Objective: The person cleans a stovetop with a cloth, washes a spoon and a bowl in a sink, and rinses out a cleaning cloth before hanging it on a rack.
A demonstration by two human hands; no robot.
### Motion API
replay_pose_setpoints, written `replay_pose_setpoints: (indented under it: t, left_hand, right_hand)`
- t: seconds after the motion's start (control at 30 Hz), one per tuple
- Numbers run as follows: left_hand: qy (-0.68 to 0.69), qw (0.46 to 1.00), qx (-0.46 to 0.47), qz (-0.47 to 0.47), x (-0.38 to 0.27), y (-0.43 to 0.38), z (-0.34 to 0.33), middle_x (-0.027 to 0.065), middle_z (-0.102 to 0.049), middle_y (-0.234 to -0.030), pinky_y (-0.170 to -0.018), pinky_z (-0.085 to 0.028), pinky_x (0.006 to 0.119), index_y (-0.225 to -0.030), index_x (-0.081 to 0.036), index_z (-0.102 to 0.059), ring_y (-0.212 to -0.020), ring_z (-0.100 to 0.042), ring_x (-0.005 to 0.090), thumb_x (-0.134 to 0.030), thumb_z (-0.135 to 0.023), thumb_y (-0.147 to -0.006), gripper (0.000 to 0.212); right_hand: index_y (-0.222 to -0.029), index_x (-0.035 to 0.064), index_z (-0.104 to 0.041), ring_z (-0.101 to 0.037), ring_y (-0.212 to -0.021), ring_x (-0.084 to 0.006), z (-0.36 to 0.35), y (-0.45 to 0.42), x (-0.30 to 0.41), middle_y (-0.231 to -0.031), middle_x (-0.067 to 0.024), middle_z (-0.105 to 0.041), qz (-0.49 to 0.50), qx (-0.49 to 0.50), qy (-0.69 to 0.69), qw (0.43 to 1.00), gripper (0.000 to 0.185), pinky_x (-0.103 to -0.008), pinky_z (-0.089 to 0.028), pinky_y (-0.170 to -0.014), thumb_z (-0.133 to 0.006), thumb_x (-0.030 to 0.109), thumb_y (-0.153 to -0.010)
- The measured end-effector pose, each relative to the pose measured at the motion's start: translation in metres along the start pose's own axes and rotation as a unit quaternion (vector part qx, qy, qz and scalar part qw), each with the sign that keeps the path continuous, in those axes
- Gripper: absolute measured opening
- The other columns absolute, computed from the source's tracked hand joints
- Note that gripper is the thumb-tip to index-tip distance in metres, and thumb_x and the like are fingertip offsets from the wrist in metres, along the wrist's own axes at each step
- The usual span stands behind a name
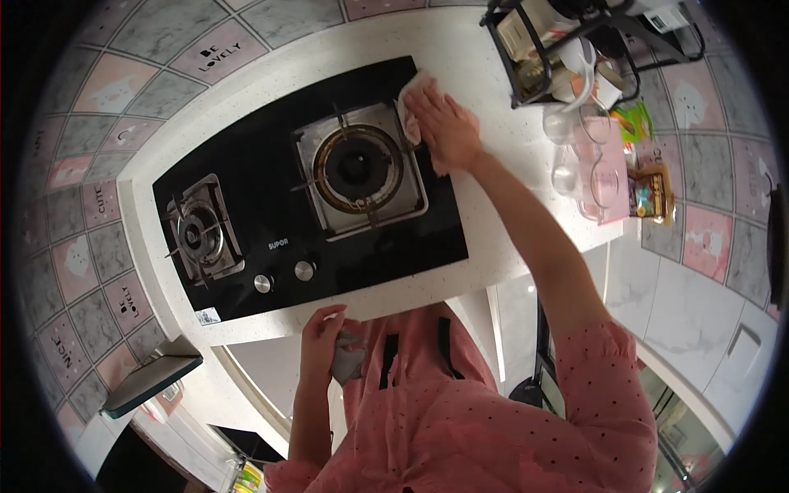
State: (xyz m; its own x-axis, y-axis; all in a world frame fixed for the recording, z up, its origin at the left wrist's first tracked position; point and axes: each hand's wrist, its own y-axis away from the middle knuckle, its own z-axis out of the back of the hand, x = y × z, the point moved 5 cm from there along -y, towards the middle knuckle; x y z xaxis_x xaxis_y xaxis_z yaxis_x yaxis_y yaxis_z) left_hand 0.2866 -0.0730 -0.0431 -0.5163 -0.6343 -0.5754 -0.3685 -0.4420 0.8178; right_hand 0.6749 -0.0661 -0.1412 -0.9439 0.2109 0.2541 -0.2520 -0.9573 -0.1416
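Note:
My right hand (442,123) lies flat on a pale pink cloth (409,110), pressing it down over the right edge of a black glass gas hob (259,185). Beside the cloth is the larger burner (356,161), with its pan supports and square metal drip tray. My left hand (322,333) is low at the front edge of the white countertop (394,302), its fingers curled. Something grey (349,357) shows next to its palm, against the pink clothing; whether the hand holds it is unclear. Two control knobs (304,270) sit at the hob's front.
A smaller burner (198,236) is on the hob's left. At the back right stands a black rack (533,74) with containers in it. Clear glass cups (570,172), a pink tray (607,185) and food packets (650,194) stand along the right. A dark-edged board (154,382) is at lower left.

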Motion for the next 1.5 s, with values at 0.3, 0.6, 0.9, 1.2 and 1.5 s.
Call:
replay_pose_setpoints:
  t: [0.3, 0.6, 0.9, 1.2, 1.5]
  left_hand:
    - [0.071, 0.991, -0.099, 0.053, 0.019, 0.013, 0.012, 0.0078, -0.067, -0.084, -0.049, -0.043, 0.02, -0.11, -0.006, -0.059, -0.055, -0.051, 0.0055, -0.018, -0.054, -0.091, 0.022]
    - [0.103, 0.988, -0.106, 0.053, 0.022, 0.014, 0.026, 0.0108, -0.066, -0.085, -0.05, -0.049, 0.022, -0.109, -0.003, -0.059, -0.059, -0.058, 0.0098, -0.013, -0.053, -0.092, 0.021]
    - [0.144, 0.985, -0.086, 0.041, 0.018, 0.005, 0.037, 0.0108, -0.066, -0.084, -0.05, -0.051, 0.022, -0.109, -0.003, -0.059, -0.06, -0.058, 0.0095, -0.013, -0.052, -0.092, 0.021]
    - [0.161, 0.983, -0.083, 0.022, -0.002, -0.007, 0.034, 0.0089, -0.067, -0.084, -0.049, -0.045, 0.019, -0.108, -0.006, -0.06, -0.057, -0.056, 0.0066, -0.016, -0.053, -0.092, 0.021]
    - [0.181, 0.979, -0.085, 0.023, -0.007, -0.003, 0.033, 0.0079, -0.067, -0.085, -0.049, -0.044, 0.02, -0.109, -0.006, -0.06, -0.059, -0.055, 0.0061, -0.017, -0.054, -0.091, 0.022]
  right_hand:
    - [-0.142, 0.0126, -0.03, -0.02, -0.138, -0.0243, 0.004, -0.017, 0.003, -0.147, -0.0051, -0.029, 0.104, 0.058, -0.016, 0.993, 0.059, -0.0397, -0.019, -0.11, -0.049, 0.022, -0.087]
    - [-0.142, 0.0123, -0.031, -0.028, -0.135, -0.0245, -0.007, -0.105, -0.045, -0.146, -0.0061, -0.033, 0.063, -0.025, 0.037, 0.997, 0.049, -0.042, -0.022, -0.109, -0.039, 0.024, -0.095]
    - [-0.13, 0.0065, -0.048, -0.05, -0.119, -0.0282, 0.01, -0.048, -0.046, -0.134, -0.0139, -0.047, 0.048, 0.018, -0.226, 0.973, 0.039, -0.0351, -0.041, -0.097, -0.044, 0.008, -0.092]
    - [-0.121, 0.0099, -0.057, -0.042, -0.125, -0.0344, -0.009, -0.128, -0.072, -0.13, -0.0154, -0.051, 0.026, -0.097, -0.105, 0.989, 0.031, -0.0389, -0.033, -0.104, -0.052, 0.016, -0.091]
    - [-0.117, 0.006, -0.057, -0.054, -0.11, -0.0267, 0.033, 0.021, -0.005, -0.116, -0.0086, -0.059, 0.042, 0.003, -0.14, 0.989, 0.038, -0.0341, -0.039, -0.093, -0.052, -0.008, -0.082]
